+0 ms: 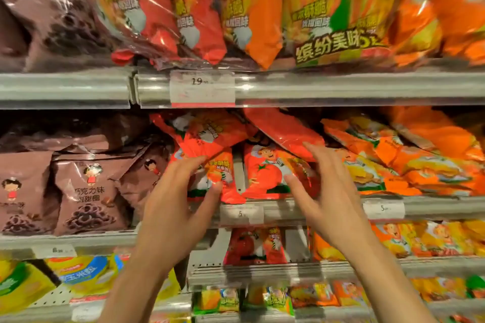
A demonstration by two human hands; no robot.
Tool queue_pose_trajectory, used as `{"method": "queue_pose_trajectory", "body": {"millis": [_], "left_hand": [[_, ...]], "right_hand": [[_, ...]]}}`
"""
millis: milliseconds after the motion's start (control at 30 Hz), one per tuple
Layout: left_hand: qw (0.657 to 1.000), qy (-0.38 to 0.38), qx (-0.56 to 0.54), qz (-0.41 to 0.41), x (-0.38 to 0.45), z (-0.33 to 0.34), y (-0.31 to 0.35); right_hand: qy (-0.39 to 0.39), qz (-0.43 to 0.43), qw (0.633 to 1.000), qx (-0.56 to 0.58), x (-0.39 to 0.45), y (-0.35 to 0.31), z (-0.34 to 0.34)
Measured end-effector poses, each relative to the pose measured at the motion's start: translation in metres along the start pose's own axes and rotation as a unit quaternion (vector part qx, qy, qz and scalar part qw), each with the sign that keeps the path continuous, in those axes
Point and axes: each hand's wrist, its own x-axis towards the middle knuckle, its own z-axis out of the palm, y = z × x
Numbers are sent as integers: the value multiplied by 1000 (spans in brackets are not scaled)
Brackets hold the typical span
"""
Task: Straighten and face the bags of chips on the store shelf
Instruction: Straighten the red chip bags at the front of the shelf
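Red tomato chip bags fill the middle shelf. One upright bag (221, 178) stands left of a white divider, and another (265, 173) stands right of it. Two more red bags (207, 131) (283, 128) lie tilted on top of them. My left hand (178, 202) reaches up with spread fingers, its fingertips touching the left upright bag. My right hand (325, 191) is spread too, its fingertips against the right upright bag and the lower edge of the tilted bag above it. Neither hand grips anything.
Brown chocolate snack bags (86, 191) stand at the left, and orange bags (409, 160) lie slanted at the right. The shelf rail (341, 207) carries price tags. Large multipacks (249, 16) hang over the upper shelf edge. Lower shelves hold more bags.
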Motion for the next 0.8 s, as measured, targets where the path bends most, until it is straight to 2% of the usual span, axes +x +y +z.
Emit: {"method": "queue_pose_trajectory", "body": {"millis": [100, 200, 333, 433, 633, 800], "left_hand": [[997, 27, 65, 18, 22, 3, -2], [993, 37, 114, 4, 46, 2, -13], [982, -50, 183, -6, 60, 1, -28], [976, -85, 201, 3, 61, 2, -35], [974, -81, 211, -4, 59, 3, -36], [973, -85, 213, 9, 61, 3, -40]], "right_hand": [[-6, -10, 998, -61, 27, 10, -2], [-55, 22, 987, -148, 52, 18, 6], [-97, 61, 966, -234, 70, 21, 20], [-70, 66, 959, -267, 76, 20, 28], [-10, 61, 976, -207, 70, 8, 35], [37, -1, 994, -104, 59, -2, 41]]}}
